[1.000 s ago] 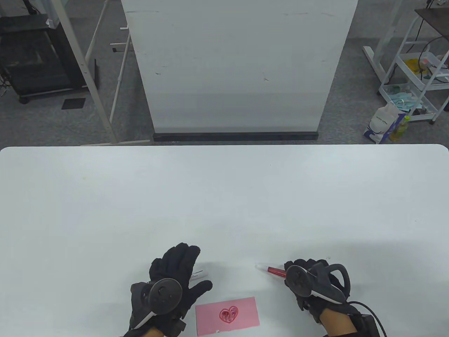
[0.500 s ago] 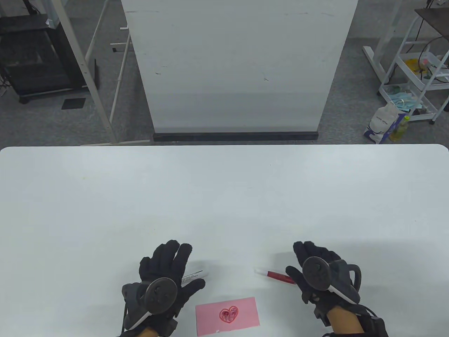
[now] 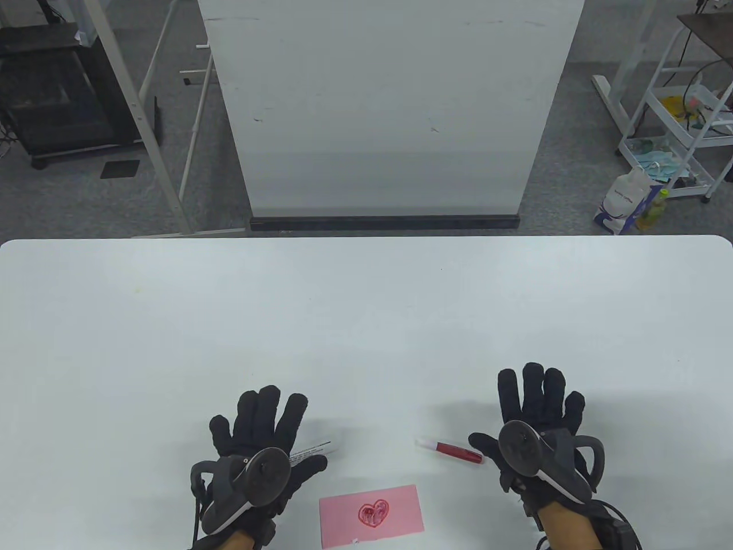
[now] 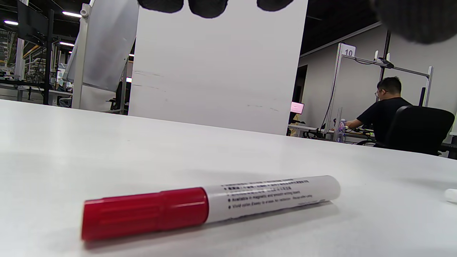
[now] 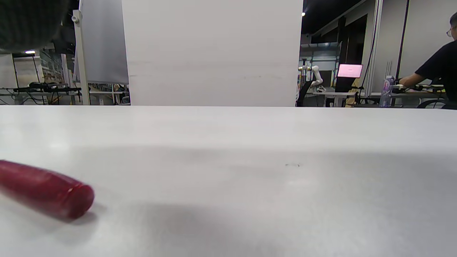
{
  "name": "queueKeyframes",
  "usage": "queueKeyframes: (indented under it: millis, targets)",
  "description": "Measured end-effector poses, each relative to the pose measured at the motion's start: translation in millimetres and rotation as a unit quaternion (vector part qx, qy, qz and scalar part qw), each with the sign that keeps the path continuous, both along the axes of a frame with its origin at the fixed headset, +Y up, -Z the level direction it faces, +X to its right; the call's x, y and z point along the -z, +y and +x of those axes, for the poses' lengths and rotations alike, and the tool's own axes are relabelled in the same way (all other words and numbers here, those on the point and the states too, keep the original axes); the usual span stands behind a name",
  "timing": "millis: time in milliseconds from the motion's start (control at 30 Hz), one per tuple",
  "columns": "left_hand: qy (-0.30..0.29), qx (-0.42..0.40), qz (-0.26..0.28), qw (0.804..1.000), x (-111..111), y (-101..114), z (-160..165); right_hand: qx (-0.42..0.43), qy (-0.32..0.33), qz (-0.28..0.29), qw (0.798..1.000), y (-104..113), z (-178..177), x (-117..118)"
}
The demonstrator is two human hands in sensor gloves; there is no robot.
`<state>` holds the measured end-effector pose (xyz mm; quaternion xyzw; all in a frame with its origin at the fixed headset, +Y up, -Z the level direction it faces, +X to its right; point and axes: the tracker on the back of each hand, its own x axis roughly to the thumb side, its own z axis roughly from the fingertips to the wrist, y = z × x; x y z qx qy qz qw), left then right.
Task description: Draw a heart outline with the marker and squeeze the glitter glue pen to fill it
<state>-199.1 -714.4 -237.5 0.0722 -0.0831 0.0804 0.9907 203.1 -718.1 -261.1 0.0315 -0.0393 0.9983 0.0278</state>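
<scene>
Near the desk's [image 3: 366, 321] front edge, marker [image 4: 210, 206] and glitter pen [image 3: 450, 450] lie unheld beside splayed left hand [image 3: 260, 441] and right hand [image 3: 535, 424].

The white-barrelled marker with a red cap [image 4: 210, 207], lying on the table just below the left hand's fingertips, carries several lines of small black print along its barrel. Most of it is too fine to make out; the words "magnetic" and "Vivid color" can be picked out in the left wrist view. Far beyond that hand, to its right, a small white sign [image 4: 348, 52] on top of a white metal frame post bears the number "10".
</scene>
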Motion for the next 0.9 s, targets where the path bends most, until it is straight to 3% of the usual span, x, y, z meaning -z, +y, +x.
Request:
queueKeyframes:
  millis: [900]
  targets:
    - [0.007, 0.034, -0.046, 0.998, -0.4, 0.5, 0.4, 0.005, 0.011, -0.050, 0.999, -9.7, -8.8, 2.7]
